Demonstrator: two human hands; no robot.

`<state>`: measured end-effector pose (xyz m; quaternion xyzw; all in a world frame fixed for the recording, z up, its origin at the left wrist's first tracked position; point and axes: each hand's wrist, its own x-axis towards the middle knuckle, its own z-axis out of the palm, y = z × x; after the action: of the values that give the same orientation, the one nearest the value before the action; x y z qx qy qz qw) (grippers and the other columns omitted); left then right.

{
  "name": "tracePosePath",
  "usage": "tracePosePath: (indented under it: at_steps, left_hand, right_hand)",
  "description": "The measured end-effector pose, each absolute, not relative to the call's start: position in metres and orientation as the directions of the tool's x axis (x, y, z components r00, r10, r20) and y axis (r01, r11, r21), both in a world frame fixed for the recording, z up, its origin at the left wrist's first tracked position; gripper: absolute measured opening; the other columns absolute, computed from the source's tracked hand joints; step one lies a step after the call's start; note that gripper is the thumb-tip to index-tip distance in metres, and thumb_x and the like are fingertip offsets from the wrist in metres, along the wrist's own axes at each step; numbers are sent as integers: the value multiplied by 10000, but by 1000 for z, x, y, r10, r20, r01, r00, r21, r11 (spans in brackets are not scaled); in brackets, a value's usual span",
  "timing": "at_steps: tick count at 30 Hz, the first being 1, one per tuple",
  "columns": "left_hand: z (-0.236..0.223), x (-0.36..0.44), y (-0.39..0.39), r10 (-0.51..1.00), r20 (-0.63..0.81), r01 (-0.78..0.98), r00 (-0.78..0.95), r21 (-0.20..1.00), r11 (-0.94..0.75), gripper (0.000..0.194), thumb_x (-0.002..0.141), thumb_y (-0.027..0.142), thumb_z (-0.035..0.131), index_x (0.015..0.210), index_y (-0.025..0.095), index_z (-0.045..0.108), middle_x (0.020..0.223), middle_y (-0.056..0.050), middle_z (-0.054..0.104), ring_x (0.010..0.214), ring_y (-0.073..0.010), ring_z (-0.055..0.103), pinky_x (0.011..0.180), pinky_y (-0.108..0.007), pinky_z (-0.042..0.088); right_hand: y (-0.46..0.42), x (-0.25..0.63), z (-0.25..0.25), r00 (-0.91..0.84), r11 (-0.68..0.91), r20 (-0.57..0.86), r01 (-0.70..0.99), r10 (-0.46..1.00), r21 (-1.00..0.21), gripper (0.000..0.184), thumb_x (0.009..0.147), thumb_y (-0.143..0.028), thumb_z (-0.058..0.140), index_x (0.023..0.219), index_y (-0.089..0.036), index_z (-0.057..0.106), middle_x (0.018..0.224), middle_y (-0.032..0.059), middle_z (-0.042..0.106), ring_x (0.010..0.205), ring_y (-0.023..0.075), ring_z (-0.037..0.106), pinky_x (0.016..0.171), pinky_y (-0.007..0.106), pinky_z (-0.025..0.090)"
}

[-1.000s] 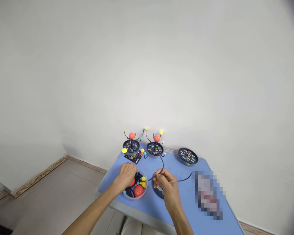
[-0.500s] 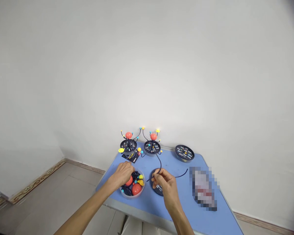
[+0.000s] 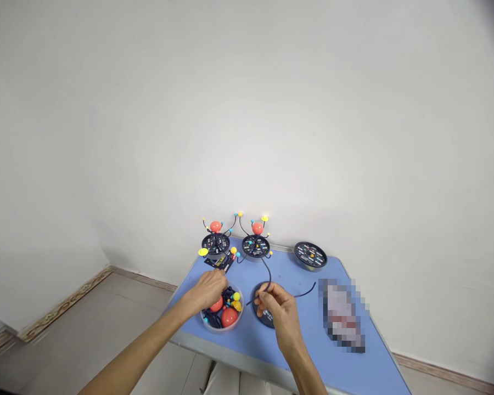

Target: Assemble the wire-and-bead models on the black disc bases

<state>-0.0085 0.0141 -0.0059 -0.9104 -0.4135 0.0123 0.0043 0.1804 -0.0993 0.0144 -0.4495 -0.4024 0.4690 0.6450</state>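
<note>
My left hand [image 3: 208,288] reaches over a clear round tub [image 3: 221,330], its fingertips hidden among the parts inside. Red balls [image 3: 229,317], a yellow ball [image 3: 236,296], an orange ringed piece [image 3: 237,306] and thin black parts [image 3: 212,319] fill the tub. Pinched between the thumb and fingers of my right hand [image 3: 280,312] are thin black curved rods [image 3: 269,269]; one rises and another sticks out to the right. Beneath that hand lies a round black disc [image 3: 257,319] with pale lettering, partly covered.
Two solar system models [image 3: 216,227] [image 3: 257,229] stand at the back of the blue table [image 3: 313,340]. A black printed round base [image 3: 310,255] sits at back right. A dark card [image 3: 214,264] lies behind the tub, and a blurred-out item [image 3: 341,315] rests on the right.
My left hand shifts very slightly within the tub. My right hand keeps its hold on the rods in the same place.
</note>
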Motion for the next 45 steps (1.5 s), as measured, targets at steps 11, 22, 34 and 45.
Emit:
tracePosePath:
  at_steps: [11, 22, 34, 45]
  left_hand:
    - [-16, -4, 3, 695, 51, 696, 718, -89, -713, 268, 865, -41, 476, 973, 95, 679, 1088, -208, 659, 1200, -333, 540, 1007, -445, 393]
    - [-18, 0, 17, 632, 32, 629, 775, -140, -765, 211, 879, -1, 509, 806, 110, 673, 927, -157, 668, 994, -284, 606, 935, -417, 445]
    - [0, -6, 25, 663, 8, 658, 749, -130, -742, 215, 751, -44, 537, 799, 98, 691, 967, -194, 695, 987, -307, 644, 851, -388, 465]
    - [46, -19, -8, 769, 189, 758, 611, 142, -637, 275, 890, 124, 408, 892, 179, 677, 870, -63, 672, 754, -179, 627, 660, -264, 435]
  right_hand:
    - [-101, 182, 13, 232, 164, 107, -240, 967, -957, 184, 699, -361, 693, 646, -194, 635, 546, -17, 604, 489, 133, 508, 540, 270, 424]
    - [-101, 183, 12, 236, 166, 106, -250, 966, -954, 201, 692, -378, 704, 645, -195, 637, 540, -13, 605, 490, 134, 507, 537, 268, 418]
    - [-104, 188, 10, 247, 165, 106, -229, 963, -959, 196, 700, -372, 692, 655, -190, 634, 545, -13, 604, 501, 132, 511, 534, 259, 397]
    - [-103, 180, 13, 240, 167, 88, -332, 967, -928, 274, 701, -450, 745, 651, -197, 650, 576, -2, 608, 535, 138, 497, 515, 259, 436]
